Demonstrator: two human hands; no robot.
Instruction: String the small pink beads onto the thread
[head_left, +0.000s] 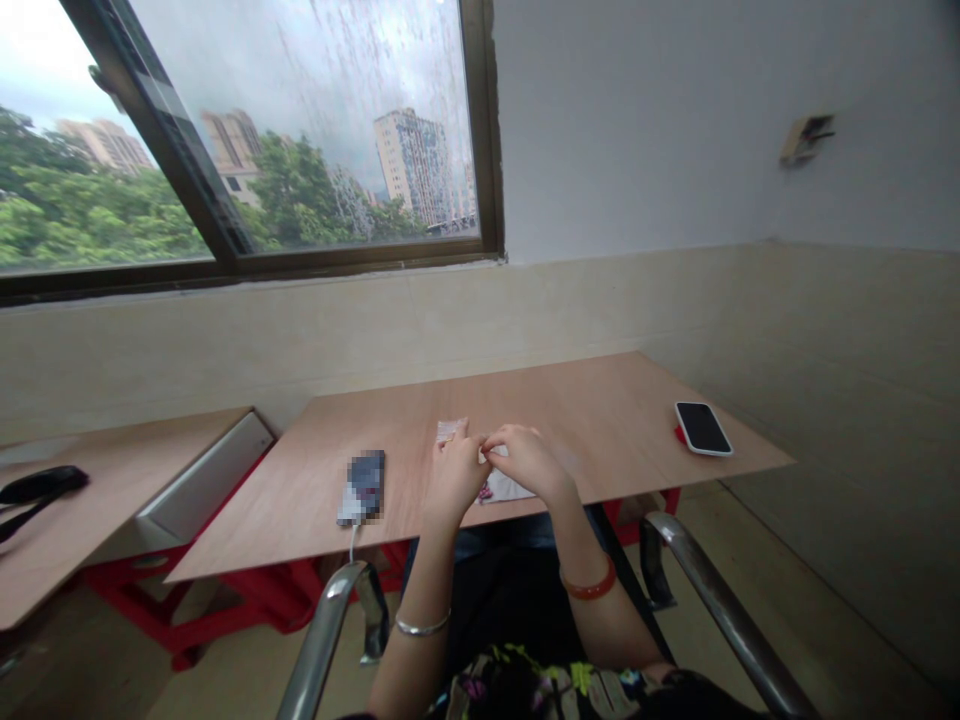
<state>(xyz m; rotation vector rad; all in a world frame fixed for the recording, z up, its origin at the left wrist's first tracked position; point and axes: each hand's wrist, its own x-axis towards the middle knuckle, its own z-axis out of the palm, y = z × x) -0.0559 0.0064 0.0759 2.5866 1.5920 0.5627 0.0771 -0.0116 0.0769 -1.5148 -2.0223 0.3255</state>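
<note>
My left hand (456,478) and my right hand (527,460) meet over the near middle of the table, fingertips almost touching. Both are closed in a pinch; whatever lies between the fingers is too small to name. Under my right hand is a flat whitish sheet (508,488), paper or cloth, with small dark pink bits (486,491) at its left edge. A pale, patterned flat piece (448,430) lies just beyond my left hand, partly hidden by it.
A blurred-out phone-like thing (364,487) with a white cable (353,543) lies on the wooden table (585,400) to the left. At the right stands a white-edged phone (703,428) on a red support. Metal armrests (324,640) flank me; a second table (112,450) is at left.
</note>
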